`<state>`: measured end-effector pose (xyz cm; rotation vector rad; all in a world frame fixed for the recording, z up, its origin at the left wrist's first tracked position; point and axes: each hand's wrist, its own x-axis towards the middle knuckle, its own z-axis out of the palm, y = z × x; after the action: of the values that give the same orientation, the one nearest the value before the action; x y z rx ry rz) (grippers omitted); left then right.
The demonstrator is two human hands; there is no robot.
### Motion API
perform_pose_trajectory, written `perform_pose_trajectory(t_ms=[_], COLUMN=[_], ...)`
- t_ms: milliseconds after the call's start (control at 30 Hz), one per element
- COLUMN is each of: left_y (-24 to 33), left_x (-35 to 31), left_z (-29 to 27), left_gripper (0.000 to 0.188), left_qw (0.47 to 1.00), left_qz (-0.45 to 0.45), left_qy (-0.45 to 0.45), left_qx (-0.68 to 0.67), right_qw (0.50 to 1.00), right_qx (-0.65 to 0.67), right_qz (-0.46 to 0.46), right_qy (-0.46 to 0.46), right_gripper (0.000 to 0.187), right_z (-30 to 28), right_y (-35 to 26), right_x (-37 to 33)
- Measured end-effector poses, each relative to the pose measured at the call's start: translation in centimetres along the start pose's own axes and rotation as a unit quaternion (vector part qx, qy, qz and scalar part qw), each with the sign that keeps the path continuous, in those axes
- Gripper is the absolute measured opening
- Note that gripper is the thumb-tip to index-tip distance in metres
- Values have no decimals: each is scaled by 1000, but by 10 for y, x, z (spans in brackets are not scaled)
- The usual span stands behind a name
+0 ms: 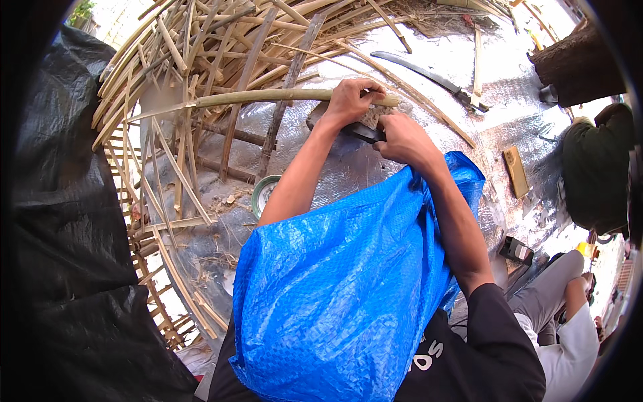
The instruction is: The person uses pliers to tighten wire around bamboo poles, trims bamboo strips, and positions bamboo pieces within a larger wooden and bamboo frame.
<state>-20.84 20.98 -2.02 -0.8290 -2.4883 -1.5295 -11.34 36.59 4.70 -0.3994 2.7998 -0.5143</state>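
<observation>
My left hand (349, 102) is closed around a long bamboo pole (258, 98) near its right end. The pole reaches far out to the left, over a pile of bamboo strips. Just below and to the right, my right hand (404, 139) grips a dark-bladed knife (362, 131). Its blade points left, under my left wrist, where it is partly hidden. Beneath the pole's cut end a rough, pale brown block (386, 115) shows in part. A blue woven plastic sheet (335, 281) covers my lap.
Bamboo strips (221, 53) pile up at the far left. A machete (429, 75) lies beyond my hands. To the right are a tan phone (516, 172), a black box (516, 250), a log (579, 65) and a seated person (549, 288). A bowl (261, 194) stands by my left forearm; black sheeting (67, 221) hangs left.
</observation>
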Motion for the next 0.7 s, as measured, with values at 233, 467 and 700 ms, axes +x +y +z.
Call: perform_pose_trajectory(t_ms=[233,467,700], left_y=[0,-5,-7], left_x=[6,1,-2], left_z=[0,-1,7], left_gripper=[13,17,12], left_qw=[999,999,999], left_qz=[-2,10,33], left_qy=[-7,41,38], left_qx=[-43,2,20], right_qw=[978,864,836], right_qx=[109,475,537], right_qz=[-71,7,111], right_qy=[-165,-167,-23], right_gripper=[36,27,47], right_z=[-22,-28,-27], right_y=[86,107,86], right_x=[-10,-20,-36])
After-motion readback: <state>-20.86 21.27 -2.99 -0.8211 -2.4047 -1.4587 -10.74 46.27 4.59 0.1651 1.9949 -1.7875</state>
